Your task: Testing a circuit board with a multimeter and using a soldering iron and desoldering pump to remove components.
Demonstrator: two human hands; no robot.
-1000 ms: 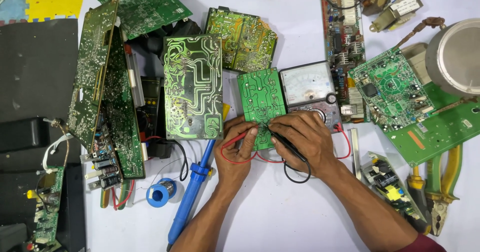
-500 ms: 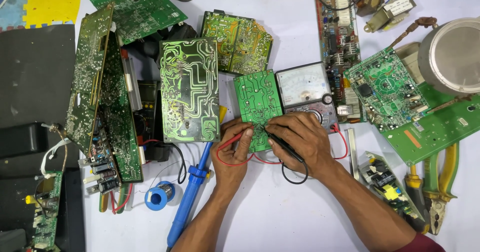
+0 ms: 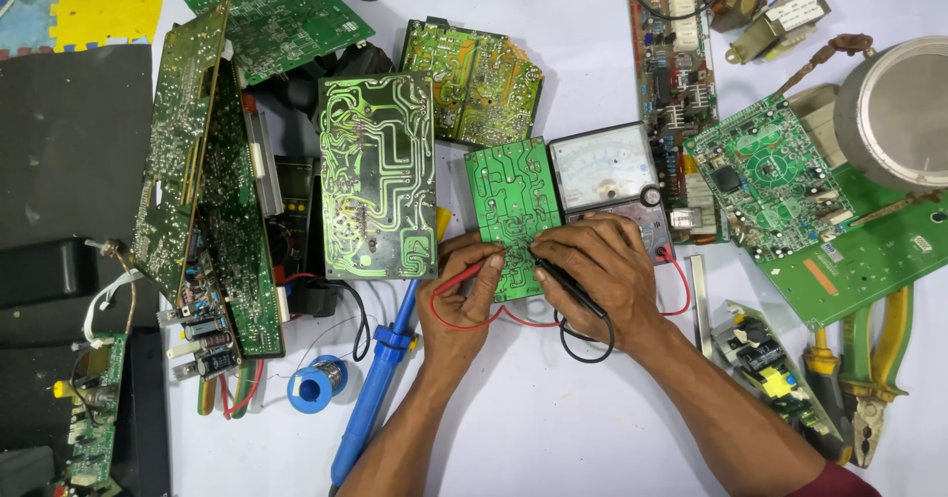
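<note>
Left hand (image 3: 462,295): fingertips pinched on the red probe (image 3: 486,268), tip pressed to the small green circuit board (image 3: 513,216). Right hand (image 3: 592,265): fingers closed round the black probe (image 3: 563,285), tip on the same board's lower edge. Board lies solder side up, touching the analogue multimeter (image 3: 604,166), centre of the white table (image 3: 553,428). Risk, judged: closely spaced tracks; a slipped tip would bridge neighbouring pads, and the looped leads could snag and shift the unclamped board. Pose: both forearms enter from below, wrists resting low, hands converging.
</note>
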